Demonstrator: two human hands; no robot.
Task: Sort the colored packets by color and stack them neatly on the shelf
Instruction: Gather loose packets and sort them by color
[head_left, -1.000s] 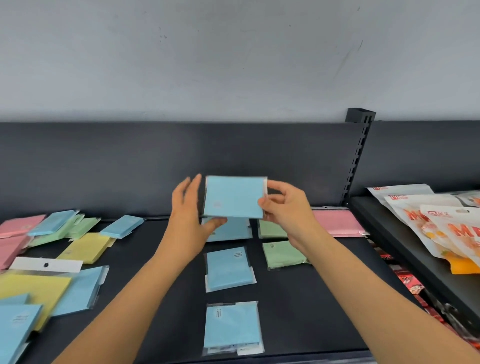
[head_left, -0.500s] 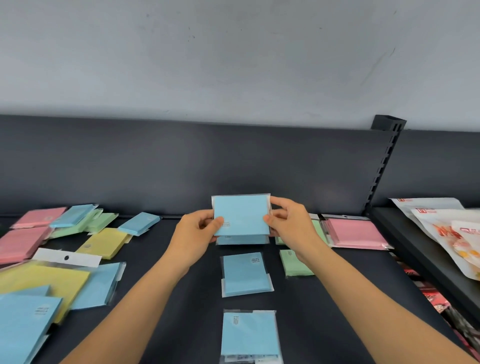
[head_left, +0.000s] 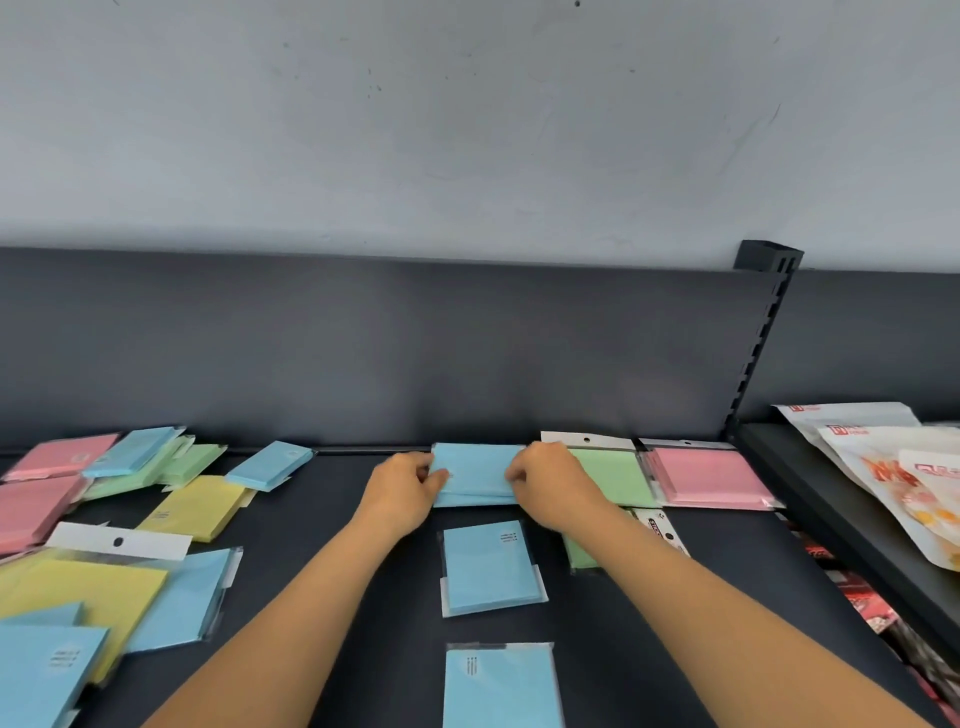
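Dark shelf (head_left: 363, 597) decking runs under a black back panel (head_left: 363, 353) and a pale grey wall (head_left: 467, 130), with a slotted upright (head_left: 753, 353) at the right. At the rear centre, close against the panel's foot, the held blue packet (head_left: 475, 467) lies flat with its long axis running left to right along the panel, and a second blue edge shows just under its near side. The left hand (head_left: 402, 488) pinches its left end, thumb on top, and the right hand (head_left: 550, 486) pinches its right end with curled fingers. Just to the right lie one green packet (head_left: 613, 475) and one pink packet (head_left: 709, 475), each with a white hang tab pointing towards the panel. Nearer the camera, two more single blue packets sit in a line, the middle blue packet (head_left: 488, 566) and the near blue packet (head_left: 501, 686), both with their long axis front to back. Each carries small dark print at a top corner, too small to read. A small green packet (head_left: 582, 553) is partly hidden by the right forearm. The left jumble (head_left: 130, 519) holds two pink piles, two yellow packets, some green and at least four blue. On the neighbouring shelf, white snack bags (head_left: 883, 467) bear red lettering I cannot make out.
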